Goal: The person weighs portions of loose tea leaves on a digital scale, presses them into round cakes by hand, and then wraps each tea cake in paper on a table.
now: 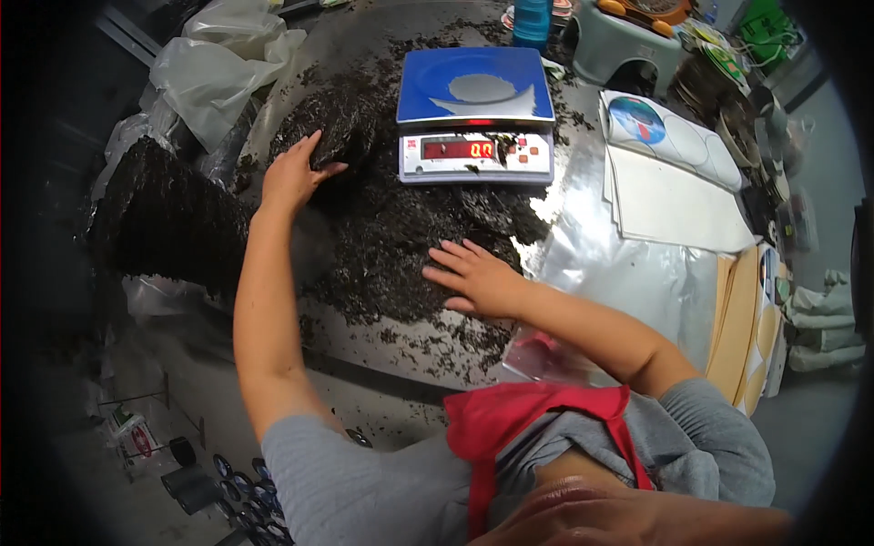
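Observation:
My left hand lies on a mound of dark, shredded, seaweed-like material, thumb and fingers apart. Palm down, my right hand touches the near right part of the same dark spread, its fingers parted. Beyond and between my hands stands a digital scale with a blue pan, its red display lit. A few dark shreds lie on its front panel. At the left, a large dark bundle of similar material sits on clear plastic.
Clear plastic bags lie at the back left. A blue bottle and a grey stool stand behind the scale. To the right are round-label sheets, a clear plastic sheet and brown paper. The metal table's near edge runs before me.

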The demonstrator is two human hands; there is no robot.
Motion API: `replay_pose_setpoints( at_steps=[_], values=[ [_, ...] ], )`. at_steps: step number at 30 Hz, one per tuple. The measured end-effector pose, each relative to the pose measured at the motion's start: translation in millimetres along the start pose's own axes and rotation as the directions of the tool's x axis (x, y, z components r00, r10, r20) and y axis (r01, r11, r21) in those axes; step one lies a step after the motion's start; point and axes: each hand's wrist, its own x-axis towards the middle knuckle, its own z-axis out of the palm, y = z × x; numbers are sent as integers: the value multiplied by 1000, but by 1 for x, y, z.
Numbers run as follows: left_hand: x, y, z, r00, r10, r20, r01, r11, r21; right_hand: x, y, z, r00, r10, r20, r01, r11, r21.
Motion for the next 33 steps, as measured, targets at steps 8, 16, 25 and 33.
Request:
replay_pose_setpoints(
  at_steps=[8,16,25,33],
  values=[
    [-1,-7,-73,991,-82,106,103,971,-215,3,-5,-13,999,44,-11,-41,979,200],
    [76,163,-63,695,559,-453,-573,811,122,-43,-18,-79,949,81,-306,23,947,322],
    [-10,205,37,816,253,-520,-357,928,-109,-132,-30,-99,884,239,-402,-93,932,350],
    [-149,141,85,963,14,-271,-91,957,-276,-157,-45,-85,935,157,-316,-21,919,394]
  ],
)
